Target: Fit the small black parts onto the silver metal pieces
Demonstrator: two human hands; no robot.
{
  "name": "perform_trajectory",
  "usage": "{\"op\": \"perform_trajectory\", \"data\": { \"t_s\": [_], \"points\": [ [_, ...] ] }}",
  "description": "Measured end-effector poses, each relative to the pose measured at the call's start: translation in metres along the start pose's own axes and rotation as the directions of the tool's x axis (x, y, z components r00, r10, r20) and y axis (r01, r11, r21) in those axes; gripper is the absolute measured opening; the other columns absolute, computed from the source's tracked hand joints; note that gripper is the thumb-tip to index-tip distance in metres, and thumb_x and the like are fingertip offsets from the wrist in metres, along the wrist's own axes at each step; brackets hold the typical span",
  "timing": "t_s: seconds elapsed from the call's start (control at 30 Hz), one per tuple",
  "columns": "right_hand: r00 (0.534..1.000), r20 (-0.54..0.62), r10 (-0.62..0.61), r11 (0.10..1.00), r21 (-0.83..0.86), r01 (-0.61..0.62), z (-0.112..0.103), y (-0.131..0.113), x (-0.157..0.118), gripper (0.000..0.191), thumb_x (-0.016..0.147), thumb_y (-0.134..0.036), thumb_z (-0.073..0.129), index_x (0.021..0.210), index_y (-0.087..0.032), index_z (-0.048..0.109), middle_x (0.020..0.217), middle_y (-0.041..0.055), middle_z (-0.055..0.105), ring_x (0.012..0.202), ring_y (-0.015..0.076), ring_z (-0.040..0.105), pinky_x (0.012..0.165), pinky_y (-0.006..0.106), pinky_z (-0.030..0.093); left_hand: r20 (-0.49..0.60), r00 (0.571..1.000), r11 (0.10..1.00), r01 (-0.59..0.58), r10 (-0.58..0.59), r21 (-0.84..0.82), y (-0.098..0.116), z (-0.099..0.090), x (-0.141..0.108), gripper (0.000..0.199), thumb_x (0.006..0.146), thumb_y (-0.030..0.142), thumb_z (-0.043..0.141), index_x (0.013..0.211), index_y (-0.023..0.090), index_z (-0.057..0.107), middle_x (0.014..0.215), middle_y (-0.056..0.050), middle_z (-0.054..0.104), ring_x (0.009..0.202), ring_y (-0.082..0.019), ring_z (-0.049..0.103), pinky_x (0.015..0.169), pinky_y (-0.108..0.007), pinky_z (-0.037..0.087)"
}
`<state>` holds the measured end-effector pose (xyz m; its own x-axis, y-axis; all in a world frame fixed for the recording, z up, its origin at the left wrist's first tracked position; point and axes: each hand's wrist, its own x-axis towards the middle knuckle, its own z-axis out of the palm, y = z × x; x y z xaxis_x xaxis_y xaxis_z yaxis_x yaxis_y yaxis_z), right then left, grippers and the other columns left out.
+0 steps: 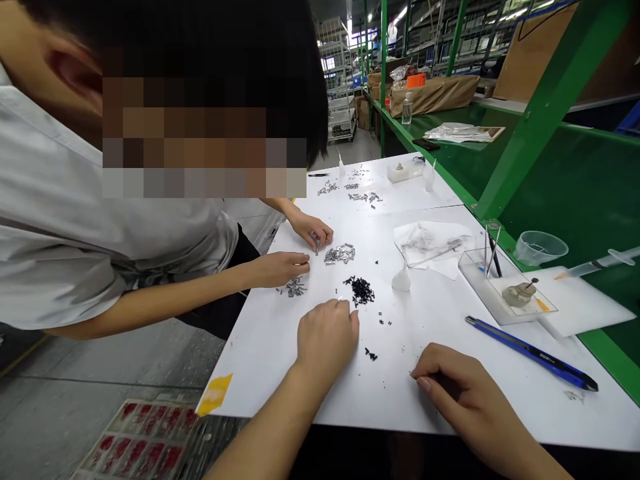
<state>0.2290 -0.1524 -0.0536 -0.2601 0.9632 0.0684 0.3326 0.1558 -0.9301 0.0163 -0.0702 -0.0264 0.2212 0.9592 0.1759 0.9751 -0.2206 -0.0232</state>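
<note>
- Left hand [327, 333]: over near-middle of white tabletop [350, 390], back of hand up, fingers curled down; can't tell if fingertips are apart or together.
- Small shiny piece [341, 299] right at left hand's far end; grip on it unclear.
- Right hand [457, 387]: near edge of tabletop, right of left hand, thumb and index tips about together; can't tell if anything is pinched.
- Black cylindrical parts [361, 291]: loose pile just beyond left hand, slightly right.
- Small black cluster [371, 355] between the two hands, few loose bits around.
- Co-worker [100, 233] leaning in from left, light shirt; one hand [285, 269] near grey metal pieces [295, 287], farther hand [311, 228] has fingers around a small metal part [315, 237].
- Flat silvery parts [340, 253]: pile right of co-worker's hands, beyond black pile.
- White dropper bottle [401, 279] upright, right of black pile.
- Smudged white cloth [430, 245] beyond bottle, to the right.
- Blue utility knife [530, 352] lying diagonally, right side, blade end toward far left.
- Clear box [487, 287] beyond knife, tweezers [494, 248] standing in it, small glass jar [519, 294] on its right part.
- Clear cup [541, 248] and syringe [603, 262] at far right.
- Yellow tape [215, 394] on near left corner.
</note>
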Motion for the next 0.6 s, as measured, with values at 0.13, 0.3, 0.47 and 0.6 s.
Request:
{"op": "perform_trajectory", "data": {
  "t_s": [0.13,0.3,0.47,0.6],
  "points": [
    [0.999,0.02,-0.044,0.999,0.001,0.044,-0.001,0.0,0.002,0.015,0.092,-0.029,0.051,0.081,-0.026,0.06,0.077,0.0036,0.061,0.07,0.0187,0.059,0.061,0.029,0.046,0.029,0.999,0.999,-0.018,0.017,0.03,0.01,0.01,0.017,0.028,0.089,0.02,0.047,0.067,0.016,0.064,0.06,-0.006,0.061,0.056,-0.019,0.057,0.049,-0.028,0.026],
    [0.998,0.016,-0.059,0.998,0.01,0.058,-0.003,-0.002,0.004,0.012,0.09,-0.026,0.052,0.081,-0.026,0.061,0.076,0.004,0.062,0.069,0.0192,0.06,0.061,0.029,0.047,0.048,0.998,0.998,-0.039,0.037,0.039,0.012,0.013,0.017,0.029,0.086,0.012,0.045,0.064,0.017,0.062,0.061,-0.006,0.061,0.057,-0.019,0.056,0.05,-0.029,0.023],
    [0.999,0.014,-0.036,0.999,0.017,0.036,-0.002,-0.004,0.005,0.012,0.09,-0.025,0.053,0.083,-0.026,0.062,0.079,0.0042,0.064,0.072,0.0195,0.061,0.064,0.03,0.048,0.065,0.998,1.0,-0.01,0.008,0.02,0.007,0.007,0.018,0.027,0.086,0.02,0.047,0.066,0.02,0.064,0.063,-0.003,0.063,0.056,-0.018,0.055,0.05,-0.028,0.021],
    [1.0,0.006,-0.024,1.0,0.01,0.024,-0.001,-0.006,0.006,0.013,0.09,-0.024,0.053,0.082,-0.025,0.062,0.079,0.0037,0.063,0.073,0.0184,0.06,0.065,0.03,0.047,0.076,0.997,1.0,0.01,-0.011,0.014,0.011,0.006,0.022,0.026,0.086,0.025,0.049,0.066,0.019,0.065,0.064,-0.004,0.064,0.056,-0.018,0.056,0.05,-0.027,0.024]
  ]
}}
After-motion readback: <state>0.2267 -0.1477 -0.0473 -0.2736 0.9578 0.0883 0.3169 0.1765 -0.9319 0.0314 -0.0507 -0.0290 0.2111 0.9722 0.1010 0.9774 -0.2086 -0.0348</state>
